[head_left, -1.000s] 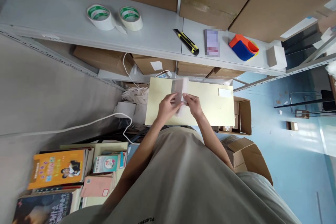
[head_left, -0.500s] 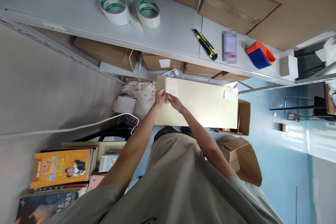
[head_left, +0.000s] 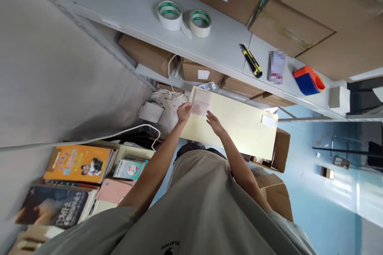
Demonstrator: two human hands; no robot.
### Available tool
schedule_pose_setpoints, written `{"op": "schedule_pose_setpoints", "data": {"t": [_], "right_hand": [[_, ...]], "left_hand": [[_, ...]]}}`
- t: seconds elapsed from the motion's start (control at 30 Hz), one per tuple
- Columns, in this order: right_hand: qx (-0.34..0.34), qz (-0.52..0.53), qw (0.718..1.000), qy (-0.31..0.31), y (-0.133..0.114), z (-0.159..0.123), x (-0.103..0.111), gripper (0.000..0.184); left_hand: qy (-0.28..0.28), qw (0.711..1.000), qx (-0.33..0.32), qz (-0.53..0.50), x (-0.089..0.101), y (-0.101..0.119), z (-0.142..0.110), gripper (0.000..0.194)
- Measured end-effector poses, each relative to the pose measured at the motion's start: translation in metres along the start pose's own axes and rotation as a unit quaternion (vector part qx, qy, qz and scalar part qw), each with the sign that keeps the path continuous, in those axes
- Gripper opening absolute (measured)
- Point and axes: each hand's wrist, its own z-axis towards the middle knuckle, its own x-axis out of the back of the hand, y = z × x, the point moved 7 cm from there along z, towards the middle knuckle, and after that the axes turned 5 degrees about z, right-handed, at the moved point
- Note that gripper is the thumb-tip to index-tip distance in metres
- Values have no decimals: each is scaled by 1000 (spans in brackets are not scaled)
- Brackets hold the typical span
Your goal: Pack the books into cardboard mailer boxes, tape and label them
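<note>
A pale pinkish sheet of paper (head_left: 201, 102) with faint print lies on the left end of the cream board (head_left: 236, 121). At the sheet's left edge is my left hand (head_left: 184, 112), its fingers pinched on that edge. My right hand (head_left: 214, 122) hovers by the lower right corner of the sheet, fingers stretched out and nothing in them. Near the board's right end is a small white slip (head_left: 268, 121).
Two tape rolls (head_left: 170, 16), a yellow-black utility knife (head_left: 251, 61) and a red-blue holder (head_left: 308, 81) sit on the grey shelf (head_left: 221, 50). Books (head_left: 76, 163) are stacked at lower left, near a white cable (head_left: 119, 130). Cardboard boxes (head_left: 273, 191) stand at right.
The paper now shows wider and flatter on the board. My right hand has come off it and moved right; my left stays at its left edge. The view has turned slightly.
</note>
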Motion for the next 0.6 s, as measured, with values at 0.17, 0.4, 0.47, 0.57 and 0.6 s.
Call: {"op": "schedule_pose_setpoints", "data": {"t": [0.17, 0.4, 0.47, 0.57, 0.6], "right_hand": [[15, -6, 997, -69, -9, -32, 9, 86], [-59, -46, 961, -265, 36, -82, -53, 99], [-103, -56, 943, -311, 63, -102, -77, 103], [-161, -64, 911, -374, 101, -136, -105, 106], [-173, -65, 901, -393, 111, -148, -112, 105]], "left_hand": [[78, 995, -37, -56, 36, 7, -71, 21], [210, 974, -66, -44, 107, -32, -209, 36], [259, 963, -73, -28, 133, -45, -252, 38], [344, 936, -73, -20, 174, -62, -312, 41], [372, 925, -72, -24, 187, -67, -330, 43]]}}
